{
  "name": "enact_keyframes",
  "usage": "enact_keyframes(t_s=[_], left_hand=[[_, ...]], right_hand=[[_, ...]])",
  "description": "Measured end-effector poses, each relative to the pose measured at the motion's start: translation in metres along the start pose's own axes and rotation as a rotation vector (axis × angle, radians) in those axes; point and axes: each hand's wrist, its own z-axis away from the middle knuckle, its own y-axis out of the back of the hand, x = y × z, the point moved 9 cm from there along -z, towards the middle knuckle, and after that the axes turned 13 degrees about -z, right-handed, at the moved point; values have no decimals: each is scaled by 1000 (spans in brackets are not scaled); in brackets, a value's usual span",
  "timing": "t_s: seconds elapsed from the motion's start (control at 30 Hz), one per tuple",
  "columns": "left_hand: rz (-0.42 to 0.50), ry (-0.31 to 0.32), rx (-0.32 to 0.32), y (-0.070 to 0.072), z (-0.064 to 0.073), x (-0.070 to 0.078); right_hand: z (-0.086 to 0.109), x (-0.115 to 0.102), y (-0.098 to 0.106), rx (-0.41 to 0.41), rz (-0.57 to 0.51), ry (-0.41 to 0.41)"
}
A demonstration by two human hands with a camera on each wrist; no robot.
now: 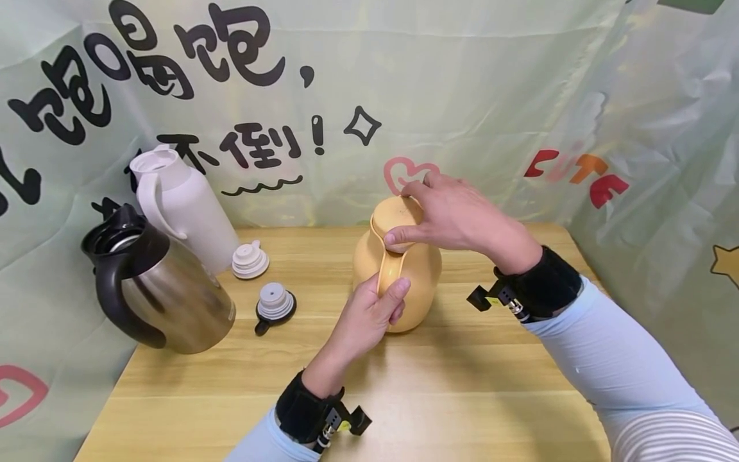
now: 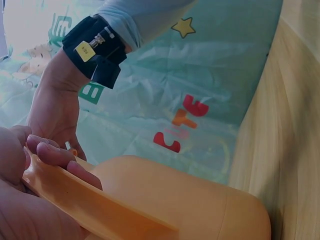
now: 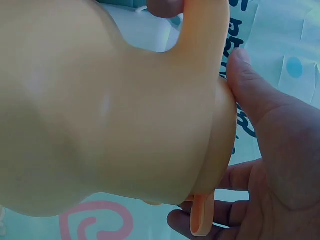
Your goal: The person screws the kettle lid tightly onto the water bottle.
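A yellow-orange thermos jug stands on the wooden table. My left hand grips its handle, fingers wrapped round it and the thumb over the front. From the right, my right hand holds the round lid at the jug's mouth, thumb on the near edge and fingers at the far side. In the right wrist view the lid sits at the jug's rim, and a small loop tab sticks out by the fingers. The handle fills the palm in the left wrist view.
To the left stand a steel jug with black trim and a white jug, both with open mouths. Between them and the orange jug lie a white stopper and a grey-and-black stopper. A printed cloth hangs behind the table.
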Motion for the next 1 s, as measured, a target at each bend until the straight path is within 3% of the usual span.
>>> enact_keyframes(t_s=[0.2, 0.4, 0.47, 0.7, 1.0], left_hand=[[-3, -11, 5, 1, 0, 1], [12, -19, 4, 0, -1, 1], [18, -22, 3, 0, 0, 2], [25, -29, -1, 0, -1, 3], [21, -24, 4, 0, 0, 1]], right_hand=[[2, -2, 1, -3, -70, 12], [3, -11, 2, -46, -257, 159], [4, -9, 1, -70, -297, 173], [6, 7, -3, -90, -387, 124], [6, 14, -4, 53, -321, 70]])
